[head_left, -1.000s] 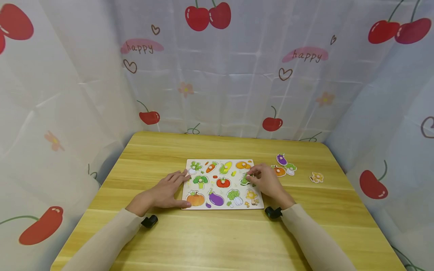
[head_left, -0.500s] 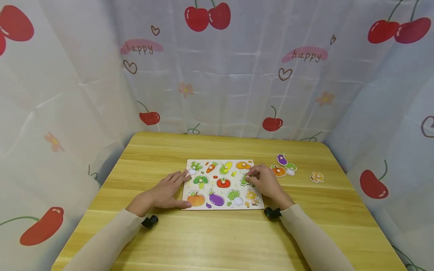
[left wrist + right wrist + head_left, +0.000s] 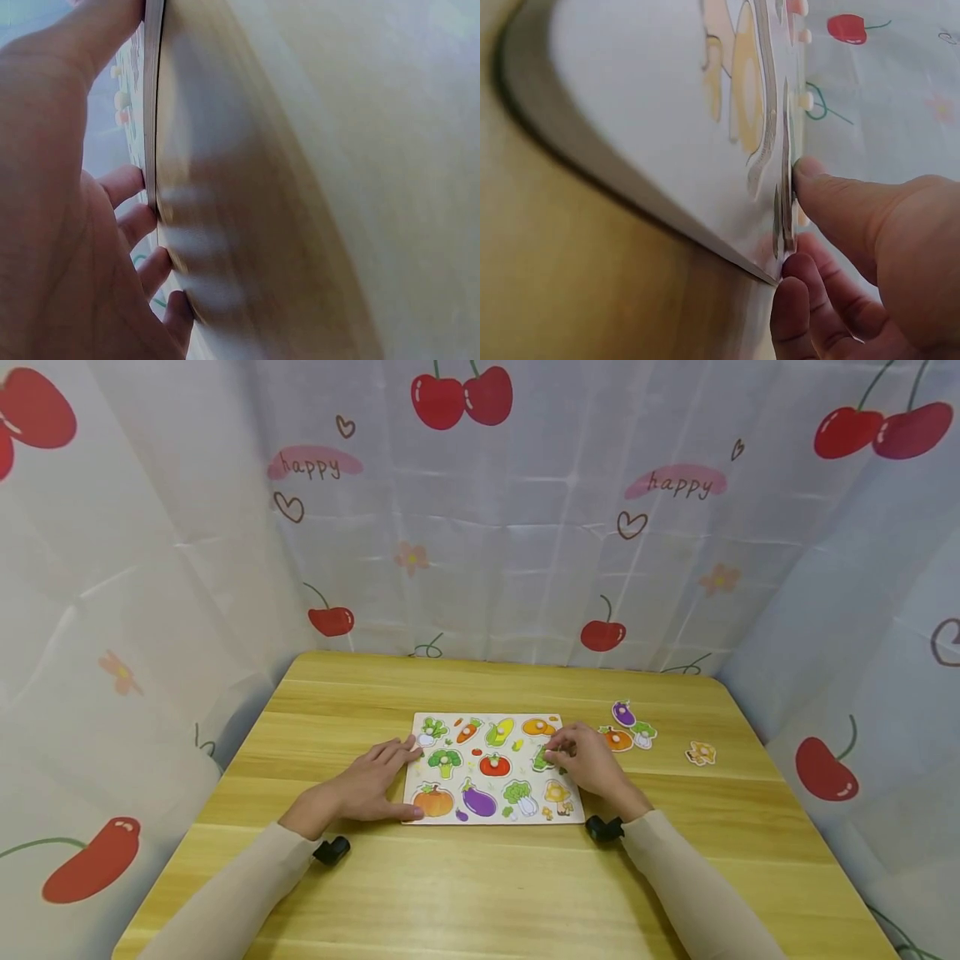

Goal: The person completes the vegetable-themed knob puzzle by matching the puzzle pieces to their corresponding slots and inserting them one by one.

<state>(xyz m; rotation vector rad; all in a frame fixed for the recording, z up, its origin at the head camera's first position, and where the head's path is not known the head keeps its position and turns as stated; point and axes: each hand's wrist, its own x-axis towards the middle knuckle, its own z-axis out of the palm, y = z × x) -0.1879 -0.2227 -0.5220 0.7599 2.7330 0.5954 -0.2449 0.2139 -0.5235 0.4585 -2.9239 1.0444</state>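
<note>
My right hand [image 3: 588,760] is at the right side of the wooden puzzle board [image 3: 487,821], fingers curled at a green vegetable puzzle piece [image 3: 540,757], which they partly cover. The right wrist view has the thumb [image 3: 840,199] against the piece, whose edge [image 3: 787,180] stands slightly proud of the board's face. Across the board, my left hand [image 3: 367,783] lies spread, fingertips along the left edge and thumb at the near left corner. Seen from the left wrist, the fingers [image 3: 154,270] reach the board's side [image 3: 152,97] and the tabletop.
Right of the board lie loose knobbed pieces: an eggplant [image 3: 623,713], a pumpkin [image 3: 618,739], a leafy cabbage [image 3: 643,735] and, farther out, mushrooms [image 3: 701,752]. Knobbed pieces such as the tomato [image 3: 494,765] and broccoli [image 3: 445,763] sit in the board. A printed curtain [image 3: 480,568] encloses the table [image 3: 480,893].
The right fingertips have shifted slightly at the green piece, and its pale knob, visible a second ago, is covered now. The left hand and the board have stayed put.
</note>
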